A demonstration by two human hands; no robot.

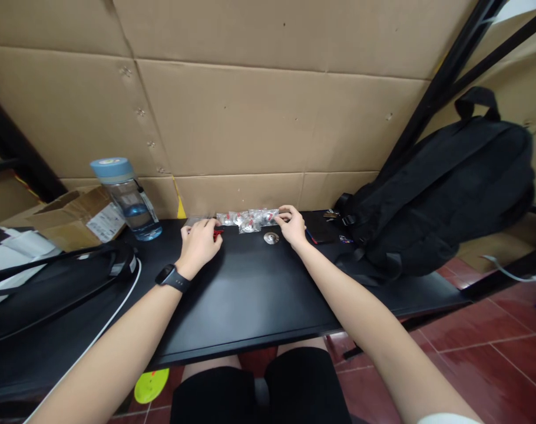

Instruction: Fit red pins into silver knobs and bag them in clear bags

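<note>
A row of small clear plastic bags (248,219) with silver and red parts lies at the back of the black table (250,294). My right hand (291,225) rests at the right end of the row, fingers curled and pinching a bag. My left hand (201,242), with a black band on the wrist, lies at the left end with fingers closed over a small red part (218,233). A round silver metal piece (271,238) sits on the table just in front of the bags, left of my right hand.
A black backpack (440,188) leans at the right end of the table. A clear water bottle with a blue lid (126,199) and a cardboard box (73,218) stand at the left, beside a black bag (51,282) with a white cable. Cardboard sheets line the wall.
</note>
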